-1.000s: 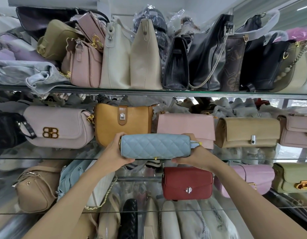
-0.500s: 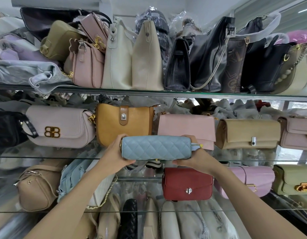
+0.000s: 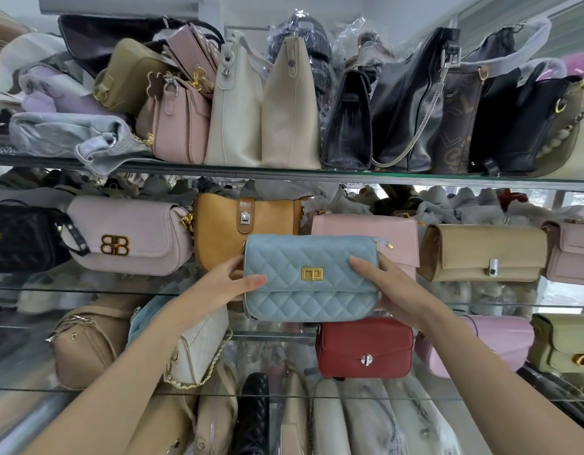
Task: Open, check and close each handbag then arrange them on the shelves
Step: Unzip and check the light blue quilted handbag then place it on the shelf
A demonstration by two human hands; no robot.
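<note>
I hold a light blue quilted handbag (image 3: 308, 279) in front of the middle glass shelf (image 3: 87, 288), its front flap facing me with a gold turn clasp at the centre. The flap is closed. My left hand (image 3: 233, 284) grips the bag's left end, thumb on the front. My right hand (image 3: 387, 287) grips the right end, thumb across the flap. The bag is held in the air before a mustard bag (image 3: 241, 224) and a pink bag (image 3: 376, 236).
Three glass shelves are packed with bags. A top shelf (image 3: 382, 177) carries cream, black and pink bags. A lilac bag (image 3: 126, 236) and tan clutch (image 3: 481, 252) sit on the middle shelf. A red bag (image 3: 364, 348) stands just below the blue one.
I have turned the blue bag from top-edge-on to front-facing, so its flap and gold clasp now show. Both hands kept hold of its ends.
</note>
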